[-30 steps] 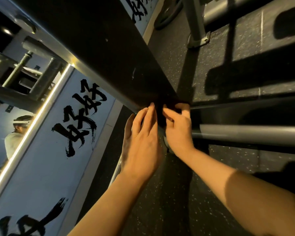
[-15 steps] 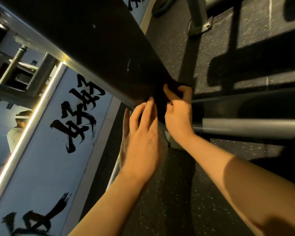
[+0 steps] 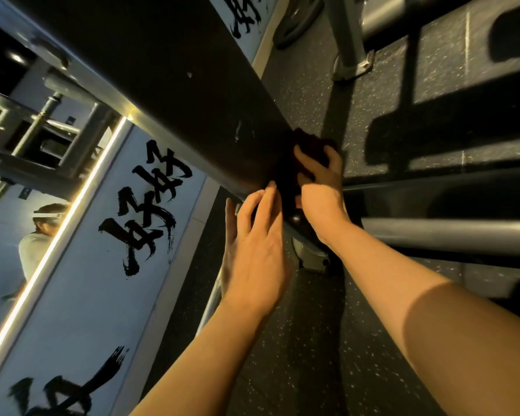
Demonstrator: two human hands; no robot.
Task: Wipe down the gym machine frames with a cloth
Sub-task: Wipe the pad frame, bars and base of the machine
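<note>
At the low end of the big dark frame beam (image 3: 168,94), the right hand (image 3: 321,187) curls its fingers (image 3: 305,159) round a dark cloth (image 3: 308,145) and presses it on the beam. Just beside it, the left hand (image 3: 254,247) holds nothing, its straight fingertips (image 3: 269,187) touching the beam's edge near the cloth.

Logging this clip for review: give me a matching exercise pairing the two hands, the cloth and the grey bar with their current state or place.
Things:
1. left hand
2. right hand
3. cloth
4. grey bar

States:
A. bunched against the dark beam's lower end
B. lies level at right, untouched
C. fingers straight, tips at the beam's edge
D. grips dark fabric

Pairs: 1-C, 2-D, 3-A, 4-B
</note>
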